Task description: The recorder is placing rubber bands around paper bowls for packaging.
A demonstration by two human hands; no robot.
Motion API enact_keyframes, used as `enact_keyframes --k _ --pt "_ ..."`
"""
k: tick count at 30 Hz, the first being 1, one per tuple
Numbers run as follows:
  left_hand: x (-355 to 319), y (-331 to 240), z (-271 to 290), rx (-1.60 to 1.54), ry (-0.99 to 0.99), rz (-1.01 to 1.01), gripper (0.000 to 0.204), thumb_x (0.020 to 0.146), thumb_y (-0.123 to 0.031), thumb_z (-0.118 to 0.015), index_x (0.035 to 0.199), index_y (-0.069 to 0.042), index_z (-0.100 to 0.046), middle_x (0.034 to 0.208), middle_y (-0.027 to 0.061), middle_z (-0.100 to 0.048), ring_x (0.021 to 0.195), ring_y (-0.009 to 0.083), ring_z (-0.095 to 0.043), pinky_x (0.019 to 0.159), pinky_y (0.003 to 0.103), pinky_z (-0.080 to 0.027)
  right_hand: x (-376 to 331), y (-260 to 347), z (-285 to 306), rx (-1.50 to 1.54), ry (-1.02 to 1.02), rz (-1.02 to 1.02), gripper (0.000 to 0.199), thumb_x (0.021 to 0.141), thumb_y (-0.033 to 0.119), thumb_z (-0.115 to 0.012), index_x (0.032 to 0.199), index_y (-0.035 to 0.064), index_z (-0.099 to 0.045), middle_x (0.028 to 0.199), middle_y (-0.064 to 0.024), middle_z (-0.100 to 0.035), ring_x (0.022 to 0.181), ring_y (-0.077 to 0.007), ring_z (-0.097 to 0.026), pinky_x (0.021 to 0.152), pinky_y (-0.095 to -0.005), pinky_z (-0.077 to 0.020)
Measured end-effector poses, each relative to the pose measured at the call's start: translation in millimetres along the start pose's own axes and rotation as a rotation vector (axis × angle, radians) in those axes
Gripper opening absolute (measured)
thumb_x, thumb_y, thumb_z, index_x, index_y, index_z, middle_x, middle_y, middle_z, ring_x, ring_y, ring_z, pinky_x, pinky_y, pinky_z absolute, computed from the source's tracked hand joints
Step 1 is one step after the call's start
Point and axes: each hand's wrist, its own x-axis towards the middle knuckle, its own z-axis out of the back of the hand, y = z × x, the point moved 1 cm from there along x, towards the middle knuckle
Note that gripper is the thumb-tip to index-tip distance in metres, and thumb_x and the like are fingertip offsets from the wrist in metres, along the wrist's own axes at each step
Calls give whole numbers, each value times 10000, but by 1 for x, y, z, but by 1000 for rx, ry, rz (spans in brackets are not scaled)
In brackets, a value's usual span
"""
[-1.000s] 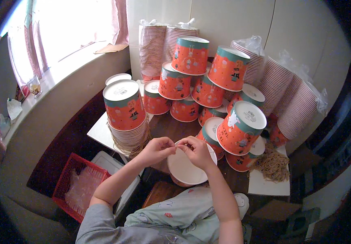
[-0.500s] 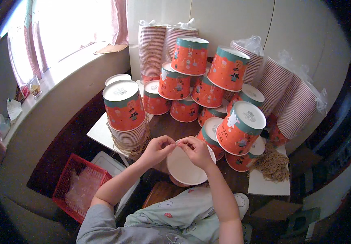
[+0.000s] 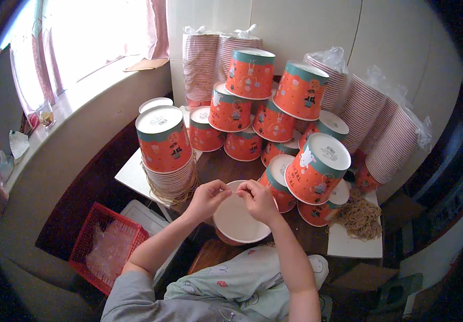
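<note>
Both my hands meet above an open paper bucket (image 3: 242, 222), white inside, that stands upright before my lap. My left hand (image 3: 209, 198) is closed in a pinch over its far left rim. A short gap away, my right hand (image 3: 258, 200) pinches too, over the far right rim. What lies between the fingertips is too small to make out. Beside my right hand stand overturned orange buckets with teal bands, one bucket (image 3: 320, 170) tilted on top of others. To the left is a nested bucket stack (image 3: 164, 142) with tan cord loops (image 3: 169, 193) around its lower part.
More overturned buckets (image 3: 249, 74) form a pile on the dark table. Tall bagged stacks (image 3: 202, 67) lean along the back wall. A tangle of tan cords (image 3: 359, 217) lies on the white right end. A red basket (image 3: 100, 257) holding clear plastic sits low at left.
The open bucket has shifted slightly to the left beneath my hands. My fingertips have moved a little apart, both hands still pinched.
</note>
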Motion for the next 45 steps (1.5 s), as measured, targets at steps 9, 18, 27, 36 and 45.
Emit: enact_keyframes --k 9,18,27,36,45 --pt "-4 6 1 179 5 -52 151 757 -134 -611 845 -13 -586 727 65 -561 699 142 -537 623 263 -434 1 -1 8 185 60 -237 143 795 124 -577 867 5 -541 785 -88 -587 672 -132 -555 602 -266 -446" --pt "-8 -30 6 294 -66 -364 158 685 -115 -656 810 -35 -601 812 62 -559 801 213 -516 728 309 -416 4 16 5 377 91 -250 169 801 55 -572 938 27 -476 759 -2 -499 696 -54 -479 622 -186 -407" --pt "-4 -33 14 94 28 -2 99 735 -104 -637 782 -22 -607 722 48 -596 666 108 -545 606 242 -440 3 15 6 305 72 -247 161 800 54 -570 928 28 -476 758 -7 -506 694 -55 -485 618 -193 -414" --pt "-2 -16 19 -185 83 75 123 796 -97 -582 852 12 -581 747 31 -602 687 64 -536 616 211 -442 3 24 4 45 138 -42 120 799 110 -554 805 -4 -590 694 -67 -559 646 -136 -537 572 -255 -427" --pt "-3 -5 32 125 -57 -29 90 785 -85 -571 825 -5 -567 719 34 -562 657 83 -515 593 219 -430 1 25 -2 -32 -29 -61 103 775 98 -544 759 7 -589 704 -81 -550 594 -151 -518 512 -257 -396"
